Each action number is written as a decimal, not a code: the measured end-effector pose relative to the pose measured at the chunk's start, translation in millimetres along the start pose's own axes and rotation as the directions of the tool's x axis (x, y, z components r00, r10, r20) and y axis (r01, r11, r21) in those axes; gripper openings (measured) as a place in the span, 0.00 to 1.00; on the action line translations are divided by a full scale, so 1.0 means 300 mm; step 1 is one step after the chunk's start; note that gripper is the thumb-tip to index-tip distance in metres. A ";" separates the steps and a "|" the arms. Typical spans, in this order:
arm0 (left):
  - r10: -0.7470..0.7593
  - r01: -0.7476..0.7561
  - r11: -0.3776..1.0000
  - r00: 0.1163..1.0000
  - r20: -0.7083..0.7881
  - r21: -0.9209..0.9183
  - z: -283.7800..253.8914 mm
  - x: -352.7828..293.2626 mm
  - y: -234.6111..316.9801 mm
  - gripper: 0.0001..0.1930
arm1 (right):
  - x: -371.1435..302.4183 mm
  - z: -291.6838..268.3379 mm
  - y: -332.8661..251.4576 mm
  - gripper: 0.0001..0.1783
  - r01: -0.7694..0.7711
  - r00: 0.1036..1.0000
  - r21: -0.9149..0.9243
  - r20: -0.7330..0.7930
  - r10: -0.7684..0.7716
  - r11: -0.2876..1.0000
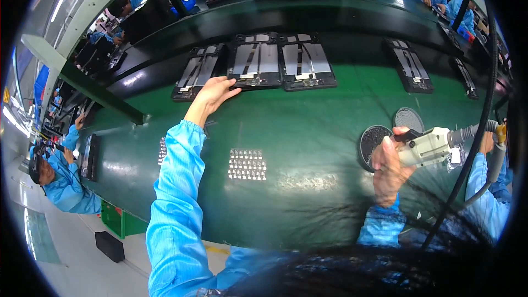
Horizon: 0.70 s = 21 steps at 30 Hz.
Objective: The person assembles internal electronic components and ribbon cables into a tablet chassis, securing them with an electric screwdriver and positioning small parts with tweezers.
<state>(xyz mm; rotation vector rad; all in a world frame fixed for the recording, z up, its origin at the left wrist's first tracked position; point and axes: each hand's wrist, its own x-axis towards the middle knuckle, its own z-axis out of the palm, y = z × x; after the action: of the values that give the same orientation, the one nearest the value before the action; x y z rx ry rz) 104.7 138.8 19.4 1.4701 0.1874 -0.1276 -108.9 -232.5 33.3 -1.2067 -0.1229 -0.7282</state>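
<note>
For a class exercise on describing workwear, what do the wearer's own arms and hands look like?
The left sleeve is bright blue, shiny and creased, with fine lines and a gathered cuff. The right sleeve is also blue but less sharply seen. The left hand and right hand wear no gloves.

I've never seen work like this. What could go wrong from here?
Two things, perhaps. The left hand is at the near edge of the middle open tablet, which sits close beside the tablet to its right; a nudge might knock them together or disturb the uncovered insides. And the right hand grips a cream handheld tool near an open dish of small dark pieces, so a bump could scatter them.
</note>
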 end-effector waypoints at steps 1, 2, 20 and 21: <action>0.002 0.004 0.979 1.000 -0.028 0.206 -0.016 0.028 -0.013 0.33 | 0.001 0.008 -0.010 0.17 -0.027 1.000 -0.013 -0.016 0.027 1.000; 0.102 -0.052 0.887 0.991 -0.084 0.459 -0.015 0.012 -0.027 0.37 | 0.004 0.015 -0.015 0.17 -0.054 0.998 -0.025 -0.034 0.053 0.998; 0.486 -0.432 -0.693 0.311 0.817 0.577 0.403 0.093 -0.127 0.16 | 0.041 -0.053 -0.043 0.17 -0.091 0.995 -0.010 -0.028 0.091 0.996; 0.490 -0.469 -0.668 0.308 0.816 0.578 0.390 0.110 -0.126 0.12 | 0.050 -0.056 -0.045 0.17 -0.054 0.998 -0.024 -0.019 0.054 0.998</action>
<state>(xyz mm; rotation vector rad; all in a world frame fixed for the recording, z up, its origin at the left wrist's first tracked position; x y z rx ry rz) 135.0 19.8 -13.5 2.8811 -1.3555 1.2206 -109.8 -256.3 44.6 -1.2220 -0.0656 -0.6954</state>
